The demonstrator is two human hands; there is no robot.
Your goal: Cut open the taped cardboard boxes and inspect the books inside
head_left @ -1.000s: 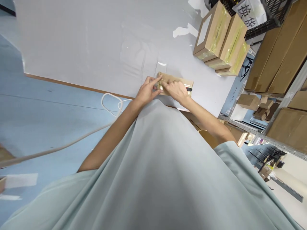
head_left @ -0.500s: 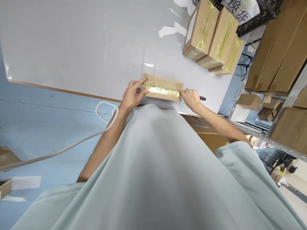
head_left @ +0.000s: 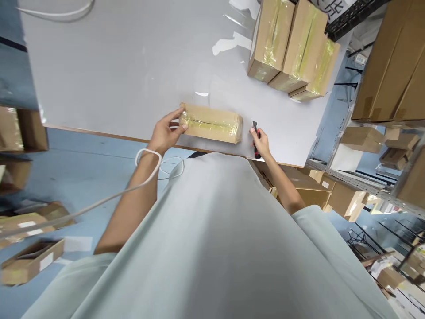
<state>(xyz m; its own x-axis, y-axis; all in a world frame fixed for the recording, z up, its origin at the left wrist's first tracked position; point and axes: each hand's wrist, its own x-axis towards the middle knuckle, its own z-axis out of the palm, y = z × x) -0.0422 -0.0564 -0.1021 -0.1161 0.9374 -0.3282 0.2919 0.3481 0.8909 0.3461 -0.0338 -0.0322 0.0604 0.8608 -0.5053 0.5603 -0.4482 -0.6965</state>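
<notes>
A long, narrow cardboard box (head_left: 210, 121) lies near the table's front edge, with shiny clear yellowish tape along its top and over its ends. My left hand (head_left: 166, 134) grips the box's left end, fingers on the far side and thumb on the near side. To the right of the box, apart from it, my right hand (head_left: 260, 141) is closed around a black-and-red utility knife (head_left: 255, 126). The knife's front end points away from me. Whether its blade is out is too small to tell.
Several taped cardboard boxes (head_left: 303, 44) stand at the back right of the grey table (head_left: 109, 75). Torn white paper (head_left: 230, 43) lies beside them. A white cable (head_left: 109, 198) crosses over my left forearm. Shelving with cartons (head_left: 361, 138) runs along the right.
My right hand has pulled away from the box's right end and turned, so the knife now shows in front of it. My left hand stays on the box. The view has shifted.
</notes>
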